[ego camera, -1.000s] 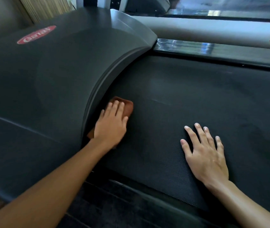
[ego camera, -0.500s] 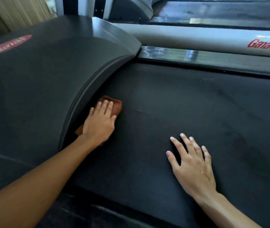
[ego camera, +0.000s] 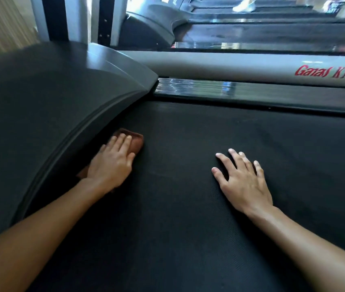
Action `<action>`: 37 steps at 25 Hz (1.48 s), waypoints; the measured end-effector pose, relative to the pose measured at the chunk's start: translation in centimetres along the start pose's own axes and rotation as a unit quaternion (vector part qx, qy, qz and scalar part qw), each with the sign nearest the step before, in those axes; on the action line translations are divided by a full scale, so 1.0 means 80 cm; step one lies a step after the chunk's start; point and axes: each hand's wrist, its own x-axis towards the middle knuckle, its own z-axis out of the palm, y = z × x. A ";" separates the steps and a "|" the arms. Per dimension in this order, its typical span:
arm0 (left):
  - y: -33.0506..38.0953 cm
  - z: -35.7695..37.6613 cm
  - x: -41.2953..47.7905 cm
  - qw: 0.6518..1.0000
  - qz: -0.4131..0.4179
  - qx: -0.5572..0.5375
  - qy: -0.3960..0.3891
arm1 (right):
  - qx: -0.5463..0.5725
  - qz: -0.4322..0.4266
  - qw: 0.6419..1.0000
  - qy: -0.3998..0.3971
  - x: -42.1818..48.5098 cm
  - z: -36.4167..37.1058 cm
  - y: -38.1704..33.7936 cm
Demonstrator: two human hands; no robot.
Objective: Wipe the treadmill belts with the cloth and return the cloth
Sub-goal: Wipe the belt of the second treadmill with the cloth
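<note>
A folded brown cloth (ego camera: 136, 141) lies on the black treadmill belt (ego camera: 188, 207), right beside the curved edge of the grey motor hood (ego camera: 51, 114). My left hand (ego camera: 111, 165) presses flat on the cloth with straight fingers, covering most of it. Only the cloth's far end and a small near corner show. My right hand (ego camera: 243, 182) rests flat on the belt to the right, fingers spread, holding nothing.
A dark side rail (ego camera: 251, 93) and a silver frame bar (ego camera: 230, 66) with red lettering run along the belt's far side. Beyond them stands another treadmill (ego camera: 251, 30), with someone's white shoe (ego camera: 244, 6) at the top.
The view has tilted up, showing more of the far treadmills. My left hand with the cloth has stayed along the hood edge. My right hand has stayed flat on the belt.
</note>
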 end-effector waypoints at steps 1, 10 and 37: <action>-0.004 0.001 0.030 0.999 -0.032 0.004 -0.014 | -0.003 -0.002 1.000 0.007 0.001 0.001 0.001; 0.116 0.014 0.051 0.994 0.099 -0.039 0.018 | -0.021 -0.005 1.000 0.020 0.003 0.002 0.001; 0.197 0.008 0.227 0.989 0.091 -0.112 -0.020 | -0.010 -0.015 0.996 0.085 0.004 0.017 0.004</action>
